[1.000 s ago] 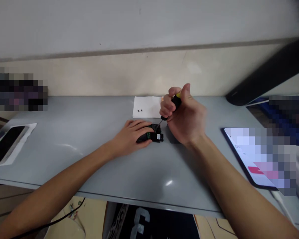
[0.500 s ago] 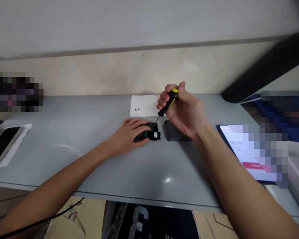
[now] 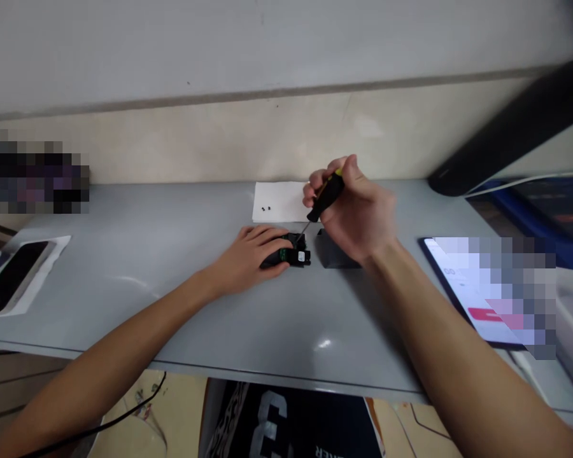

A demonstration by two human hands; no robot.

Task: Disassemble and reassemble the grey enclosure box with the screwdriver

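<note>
Behind my grey desk (image 3: 195, 324) runs a pale wall (image 3: 219, 143), cream along its lower part, and a thick black tube (image 3: 506, 133) slants down to the desk's far right corner. My left hand (image 3: 258, 254) is curved over a small black device (image 3: 300, 256) near the middle of the desk, fingers across its top and thumb along the near side, gripping it against the surface. A bit of green circuit board and a small white label show on the device. My right hand (image 3: 356, 210) is wrapped around a black and yellow screwdriver (image 3: 328, 196), thumb up by the handle's end. I hold it tilted, its thin shaft running down and left into the open right part of the device; the tip is too small to tell exactly what it touches.

Just to the right of the device lies a dark flat piece (image 3: 334, 253), partly hidden by my right hand. Beyond the device, a sheet of white paper (image 3: 286, 197) carries a couple of tiny dark bits (image 3: 266, 208). Far to the left, a phone (image 3: 12, 277) with a dark screen rests on something white; to the right lies a lit tablet (image 3: 458, 286).
</note>
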